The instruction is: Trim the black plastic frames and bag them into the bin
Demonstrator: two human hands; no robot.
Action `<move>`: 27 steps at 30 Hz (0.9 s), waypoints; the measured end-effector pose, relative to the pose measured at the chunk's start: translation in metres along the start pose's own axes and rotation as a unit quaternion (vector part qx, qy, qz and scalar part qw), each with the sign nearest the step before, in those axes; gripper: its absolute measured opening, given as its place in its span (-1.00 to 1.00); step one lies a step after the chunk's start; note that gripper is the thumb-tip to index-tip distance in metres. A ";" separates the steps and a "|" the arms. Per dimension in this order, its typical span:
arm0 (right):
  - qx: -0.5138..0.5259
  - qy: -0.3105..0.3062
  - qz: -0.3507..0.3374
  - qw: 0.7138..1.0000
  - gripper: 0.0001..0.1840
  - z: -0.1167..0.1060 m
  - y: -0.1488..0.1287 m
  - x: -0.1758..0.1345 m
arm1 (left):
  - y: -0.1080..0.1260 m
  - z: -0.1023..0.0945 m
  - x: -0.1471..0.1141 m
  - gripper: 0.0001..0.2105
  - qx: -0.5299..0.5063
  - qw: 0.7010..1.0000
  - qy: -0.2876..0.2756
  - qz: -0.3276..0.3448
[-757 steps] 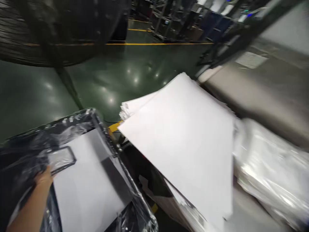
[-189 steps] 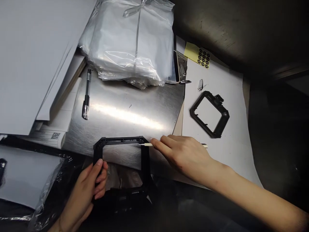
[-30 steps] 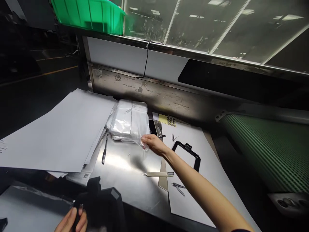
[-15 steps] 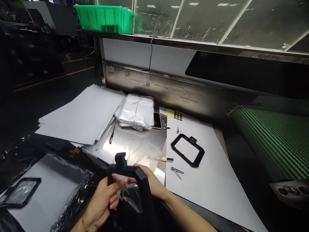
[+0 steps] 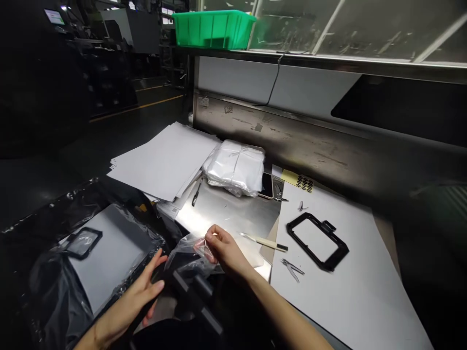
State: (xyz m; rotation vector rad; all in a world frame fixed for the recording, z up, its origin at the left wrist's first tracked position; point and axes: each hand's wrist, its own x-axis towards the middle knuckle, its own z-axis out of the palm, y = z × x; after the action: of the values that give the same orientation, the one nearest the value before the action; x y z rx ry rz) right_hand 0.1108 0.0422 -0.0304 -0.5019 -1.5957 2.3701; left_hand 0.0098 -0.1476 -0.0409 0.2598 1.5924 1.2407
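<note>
- Our left hand (image 5: pixel 142 290) has just spread open near the black frame (image 5: pixel 197 300); contact unclear.
- Our right hand (image 5: pixel 223 250) pinches the clear bag (image 5: pixel 182 251), now seemingly its only hold.

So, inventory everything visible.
Table: 1, silver, centre
Bin: 1, green, on shelf
Cable: 1, black, below shelf
Paper stack: 1, white, left
Bag bundle: 1, clear, centre
Pen: 1, black, by bundle
Phone: 1, black, by bundle
Sheet: 1, white, right
Sticker card: 1, yellow, near phone
Knife: 1, beige, sheet's edge
Nippers: 1, silver, on sheet
Container: 1, black, lower left
Frames: 2, black, sheet and container
Loose bag: 1, clear, foreground
Blurred part: 1, black, foreground
Left hand: 1, open
Right hand: 1, pinching loose bag
</note>
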 end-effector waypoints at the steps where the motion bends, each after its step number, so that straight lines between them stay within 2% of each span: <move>1: -0.024 -0.039 0.008 0.999 -0.66 0.008 -0.002 0.002 | 0.002 0.001 0.005 -0.34 0.021 1.000 -0.004 0.012; 4: -0.139 -0.126 0.011 0.982 -0.73 0.023 -0.008 0.000 | 0.000 -0.011 0.015 -0.44 0.046 0.998 -0.030 0.014; 7: -0.282 -0.119 -0.038 0.951 -0.78 0.026 -0.003 -0.012 | -0.006 -0.038 0.011 -0.59 0.046 0.999 0.004 -0.002; 9: -0.336 -0.101 -0.060 0.934 -0.77 0.027 0.012 -0.022 | -0.009 -0.058 0.005 -0.56 0.049 0.998 0.019 -0.018; 11: -0.381 -0.112 -0.077 0.914 -0.78 0.034 0.034 -0.033 | -0.011 -0.073 0.001 -0.52 0.052 0.998 0.016 -0.031; 14: -0.401 -0.160 -0.099 0.896 -0.77 0.058 0.070 -0.040 | -0.016 -0.088 0.006 -0.54 0.051 0.998 0.025 -0.038; 17: -0.357 -0.199 -0.084 0.909 -0.74 0.086 0.088 -0.029 | -0.024 -0.099 0.015 -0.59 0.044 0.996 0.061 -0.045; 20: -0.361 -0.151 -0.007 0.920 -0.76 0.103 0.085 -0.008 | -0.034 -0.111 0.019 -0.69 0.027 0.994 0.086 -0.065; 23: -0.406 -0.085 0.058 0.908 -0.75 0.109 0.080 0.007 | -0.043 -0.123 0.017 -0.68 0.001 0.991 0.102 -0.091; 27: -0.439 -0.076 0.094 0.890 -0.83 0.113 0.099 0.015 | -0.044 -0.135 0.016 -0.69 -0.039 0.985 0.145 -0.081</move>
State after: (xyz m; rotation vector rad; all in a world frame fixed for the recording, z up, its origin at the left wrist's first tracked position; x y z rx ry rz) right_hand 0.0502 -0.0846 -0.0851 -0.6516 -2.7795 1.6844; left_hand -0.0886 -0.2334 -0.0982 -0.1037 1.7686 1.2523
